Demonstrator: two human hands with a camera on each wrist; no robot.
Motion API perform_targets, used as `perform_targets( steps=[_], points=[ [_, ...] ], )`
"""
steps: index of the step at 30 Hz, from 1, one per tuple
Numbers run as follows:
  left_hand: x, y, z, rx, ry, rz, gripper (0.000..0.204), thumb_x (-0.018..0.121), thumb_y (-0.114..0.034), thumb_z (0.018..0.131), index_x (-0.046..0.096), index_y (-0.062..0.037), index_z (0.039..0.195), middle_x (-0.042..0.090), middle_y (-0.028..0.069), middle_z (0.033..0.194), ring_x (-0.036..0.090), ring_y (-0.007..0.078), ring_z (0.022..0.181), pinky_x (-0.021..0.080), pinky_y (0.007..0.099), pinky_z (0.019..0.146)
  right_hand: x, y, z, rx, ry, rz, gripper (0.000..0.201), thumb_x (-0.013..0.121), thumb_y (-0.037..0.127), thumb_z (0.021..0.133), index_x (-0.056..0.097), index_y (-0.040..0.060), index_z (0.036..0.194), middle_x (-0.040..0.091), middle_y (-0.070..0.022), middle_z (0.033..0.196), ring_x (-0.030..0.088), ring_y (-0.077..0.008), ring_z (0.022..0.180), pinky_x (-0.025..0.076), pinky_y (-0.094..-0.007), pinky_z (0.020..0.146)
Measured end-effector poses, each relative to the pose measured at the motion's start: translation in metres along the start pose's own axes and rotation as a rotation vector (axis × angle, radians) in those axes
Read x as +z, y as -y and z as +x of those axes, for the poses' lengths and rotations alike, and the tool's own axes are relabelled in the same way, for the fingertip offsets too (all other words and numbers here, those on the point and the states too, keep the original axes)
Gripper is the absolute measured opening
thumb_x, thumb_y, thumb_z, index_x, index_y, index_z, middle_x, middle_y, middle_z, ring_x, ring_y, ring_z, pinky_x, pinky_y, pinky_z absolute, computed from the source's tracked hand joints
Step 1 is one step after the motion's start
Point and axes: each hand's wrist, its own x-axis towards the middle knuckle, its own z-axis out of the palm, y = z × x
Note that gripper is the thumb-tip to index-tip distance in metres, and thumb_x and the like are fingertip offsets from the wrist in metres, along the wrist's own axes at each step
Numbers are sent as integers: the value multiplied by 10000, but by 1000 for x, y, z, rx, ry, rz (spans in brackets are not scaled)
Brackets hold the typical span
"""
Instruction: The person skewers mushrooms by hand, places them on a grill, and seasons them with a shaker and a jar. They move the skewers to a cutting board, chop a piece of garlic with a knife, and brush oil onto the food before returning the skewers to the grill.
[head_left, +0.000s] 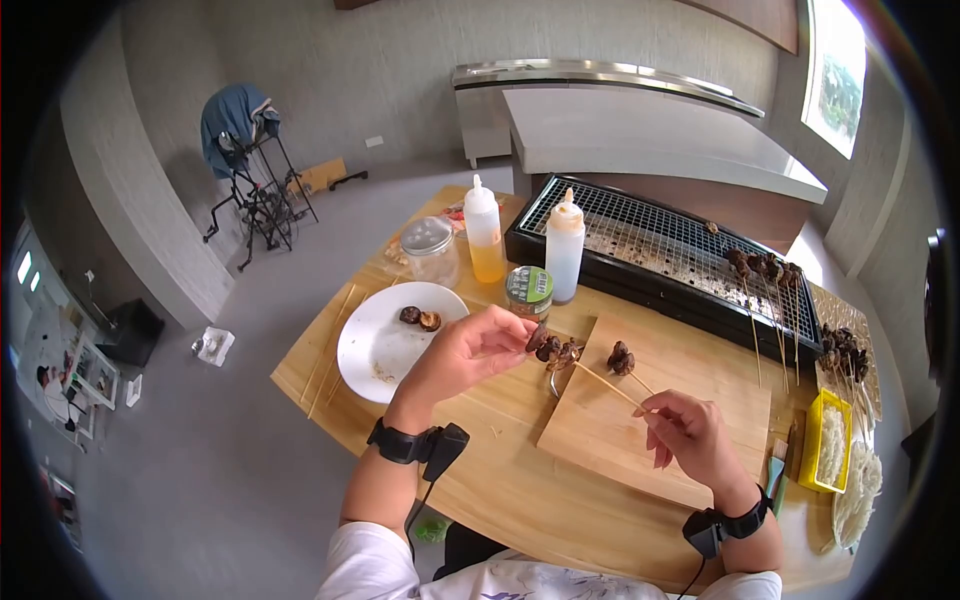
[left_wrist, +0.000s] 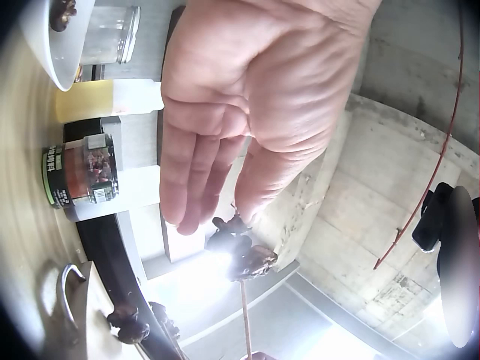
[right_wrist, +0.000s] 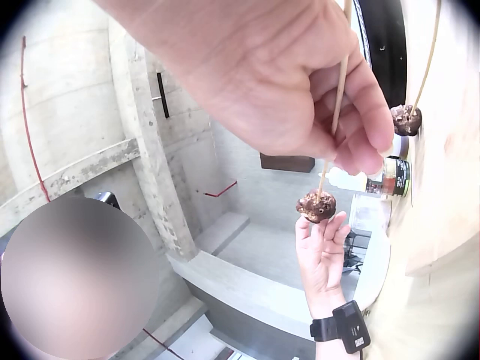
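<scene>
Clock positions taken from the board [head_left: 715, 440], 12 away from the person. On the table [head_left: 470, 440], the grill [head_left: 640, 285] lies at 12, bearing skewers [head_left: 768, 272] at its right-hand end. One skewer [head_left: 622, 359] rests on the board, its loaded end towards 11. Two squeeze bottles [head_left: 484, 250] and a small jar [head_left: 528, 290] stand between 10 and 11; a lidded jar [head_left: 431, 262], at 10. The plate [head_left: 362, 345], between 9 and 10, holds two pieces [head_left: 420, 318] at its own 1. A tub [head_left: 828, 440] sits near 3; piled skewers [head_left: 846, 352], between 2 and 3.

The wooden table [head_left: 470, 445] bears a plate [head_left: 372, 350], cutting board [head_left: 590, 420], black grill [head_left: 625, 284], two squeeze bottles [head_left: 484, 235] and two jars [head_left: 527, 287].
</scene>
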Motion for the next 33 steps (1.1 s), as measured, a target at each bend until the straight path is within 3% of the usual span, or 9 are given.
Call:
perform_targets(
  steps=[9,17,21,26,28,31,33],
  points=[
    [3,-6,0,37,-62,-2,291,597,-94,851,481,-36,1112,580,85,1072,603,150,888,484,276,789,-3,-12,5,21,44,149,134,455,-6,868,568,-30,937,563,-50,621,561,-90,499,464,-207,463],
    [-8,0,-1,41,-179,58,267,588,-186,866,508,-32,1070,627,111,919,609,149,762,491,269,680,-68,-11,-6,21,-108,-56,103,485,13,843,574,-27,878,568,-38,627,588,-90,532,480,-218,479],
    [-10,-1,-1,8,-213,113,223,587,-187,866,537,-28,1013,631,97,848,604,140,721,486,257,642,-100,-34,-3,105,-82,-49,109,484,23,851,578,-23,882,572,-53,653,593,-112,548,497,-233,484],
    [-15,-13,-7,47,-263,140,166,571,-161,874,555,-26,969,631,95,833,602,134,704,480,246,628,-98,-59,9,232,14,-107,103,501,51,862,574,-18,883,578,-59,688,601,-127,572,501,-247,471],
    [-22,-29,-16,146,-341,169,153,563,-151,878,559,-24,962,632,87,812,600,129,688,475,241,610,-96,-69,14,250,22,-112,95,515,61,865,575,-13,871,579,-55,678,601,-127,570,504,-250,467],
    [-46,-59,-42,158,-540,268,147,561,-143,878,559,-19,958,629,74,779,596,122,672,469,231,593,-95,-71,15,246,9,-190,103,556,82,824,604,-9,835,593,-55,667,595,-121,570,488,-243,468],
    [-67,-71,-63,56,-752,473,89,545,-96,877,572,-20,916,610,27,711,557,66,631,447,205,571,-93,-72,14,245,-10,-262,100,580,92,801,618,0,799,603,-48,654,586,-113,559,473,-236,461]
  ],
)
